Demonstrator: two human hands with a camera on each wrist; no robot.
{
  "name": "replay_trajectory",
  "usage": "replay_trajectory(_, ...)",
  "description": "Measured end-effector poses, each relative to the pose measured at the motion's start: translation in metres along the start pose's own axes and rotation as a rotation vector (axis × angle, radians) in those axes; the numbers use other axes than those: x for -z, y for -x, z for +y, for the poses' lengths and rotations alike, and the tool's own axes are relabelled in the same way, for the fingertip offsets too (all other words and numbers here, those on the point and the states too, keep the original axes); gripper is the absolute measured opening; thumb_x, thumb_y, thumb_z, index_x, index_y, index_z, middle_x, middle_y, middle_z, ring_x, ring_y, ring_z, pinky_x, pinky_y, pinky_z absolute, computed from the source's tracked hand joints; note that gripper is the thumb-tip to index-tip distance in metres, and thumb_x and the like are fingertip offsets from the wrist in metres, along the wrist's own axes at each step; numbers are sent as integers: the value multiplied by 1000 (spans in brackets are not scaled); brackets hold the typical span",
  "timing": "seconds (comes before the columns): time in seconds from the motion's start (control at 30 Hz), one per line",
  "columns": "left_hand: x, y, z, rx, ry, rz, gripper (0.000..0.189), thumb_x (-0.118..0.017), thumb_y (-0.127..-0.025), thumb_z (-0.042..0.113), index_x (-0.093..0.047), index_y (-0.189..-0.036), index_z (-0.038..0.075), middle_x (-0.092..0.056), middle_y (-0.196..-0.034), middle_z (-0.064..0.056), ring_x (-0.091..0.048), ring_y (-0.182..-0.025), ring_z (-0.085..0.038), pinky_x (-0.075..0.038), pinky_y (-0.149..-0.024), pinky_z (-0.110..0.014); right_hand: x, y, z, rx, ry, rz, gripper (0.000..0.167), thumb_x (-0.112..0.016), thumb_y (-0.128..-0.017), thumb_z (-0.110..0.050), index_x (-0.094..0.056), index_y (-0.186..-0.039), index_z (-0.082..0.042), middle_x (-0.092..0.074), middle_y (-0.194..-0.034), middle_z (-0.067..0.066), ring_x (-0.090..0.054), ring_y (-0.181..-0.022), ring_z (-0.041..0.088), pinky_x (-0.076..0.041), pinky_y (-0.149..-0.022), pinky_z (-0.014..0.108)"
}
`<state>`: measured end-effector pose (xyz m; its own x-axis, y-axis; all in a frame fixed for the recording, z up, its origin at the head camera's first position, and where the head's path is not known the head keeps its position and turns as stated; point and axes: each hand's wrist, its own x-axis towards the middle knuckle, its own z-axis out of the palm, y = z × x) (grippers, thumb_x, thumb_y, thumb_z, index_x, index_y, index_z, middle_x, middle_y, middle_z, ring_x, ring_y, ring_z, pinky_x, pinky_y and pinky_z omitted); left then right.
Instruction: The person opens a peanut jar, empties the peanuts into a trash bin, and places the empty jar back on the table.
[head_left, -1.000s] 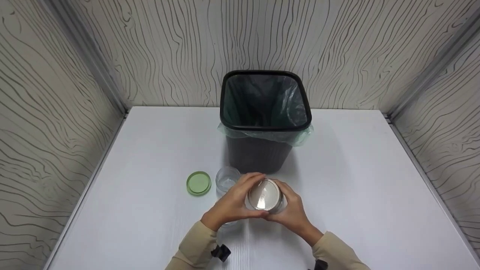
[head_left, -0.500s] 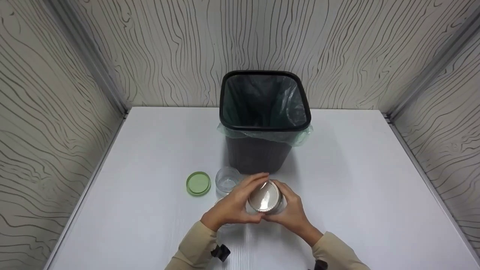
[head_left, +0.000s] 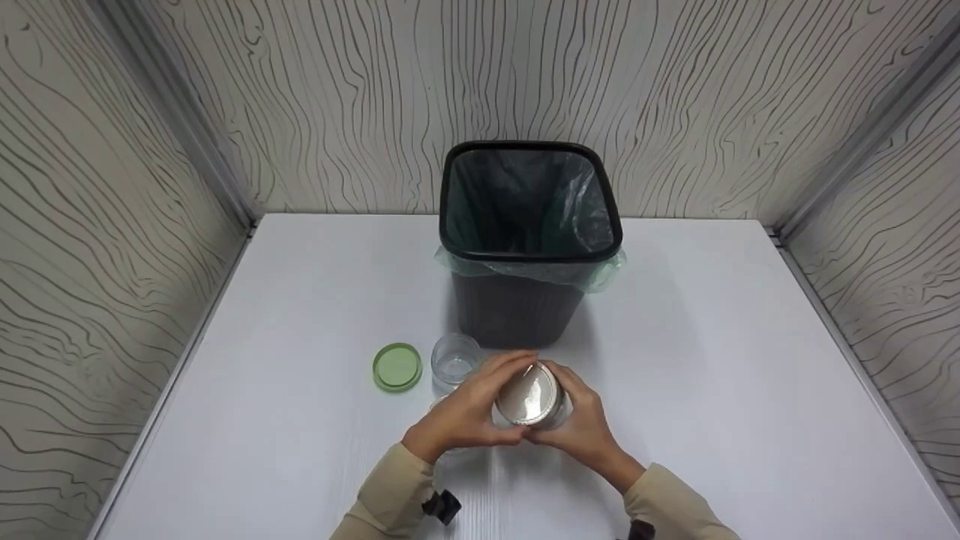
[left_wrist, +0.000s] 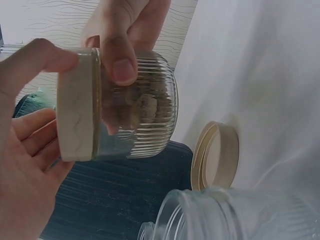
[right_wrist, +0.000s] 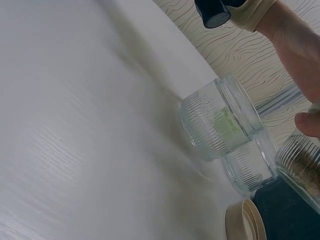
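The left hand (head_left: 471, 412) grips the glossy-topped lid (head_left: 529, 394) of a ribbed glass jar (left_wrist: 145, 107) while the right hand (head_left: 581, 420) clasps its glass body, the jar raised above the white table (head_left: 712, 390), lid still on. Left of it stand two open jars, the near jar (right_wrist: 215, 120) partly under the left wrist and the far jar (head_left: 454, 360) beside a loose green lid (head_left: 397, 366) farther left; beyond them is a lined dark bin (head_left: 517, 307).

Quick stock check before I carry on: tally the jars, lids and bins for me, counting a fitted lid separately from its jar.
Jars: 3 (held jar, near jar, far jar)
Lids: 3 (fitted beige lid, loose beige lid, green lid)
Bins: 1 (black bin)
Total: 7
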<state>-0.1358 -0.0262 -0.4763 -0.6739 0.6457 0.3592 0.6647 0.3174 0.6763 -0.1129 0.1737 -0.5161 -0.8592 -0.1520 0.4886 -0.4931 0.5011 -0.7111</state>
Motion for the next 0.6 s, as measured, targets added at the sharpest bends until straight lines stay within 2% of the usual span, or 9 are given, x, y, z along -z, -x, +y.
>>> replay_trajectory(0.13, -1, 1, 0, 27, -6, 11, 83, -81, -73, 24, -41, -143, 6, -46, -146, -11, -45, -136, -25, -43, -112, -36, 0, 2, 0, -13, 14, -11, 88, -93, -49, -16, -58, -128, -3, -67, -120, 8, -59, -115, 3, -47, -98, 15)
replay_trajectory(0.33, -2, 1, 0, 28, -21, 35, 83, -81, -74, 31, -41, -144, 9, -47, -143, -10, -47, -133, -24, -47, -107, -35, 0, 2, 0, 6, 23, -18, 87, -93, -50, -15, -58, -128, -5, -66, -121, 7, -60, -114, 6, -53, -95, 24)
replay_trajectory(0.6, -3, 2, 1, 82, -19, 50, 86, -83, -73, 39, -42, -143, 10, -47, -142, -7, -47, -133, -21, -47, -107, -35, -1, 4, 3, 43, 56, -11, 88, -93, -49, -16, -57, -129, -6, -66, -121, 7, -61, -114, 10, -51, -96, 20)
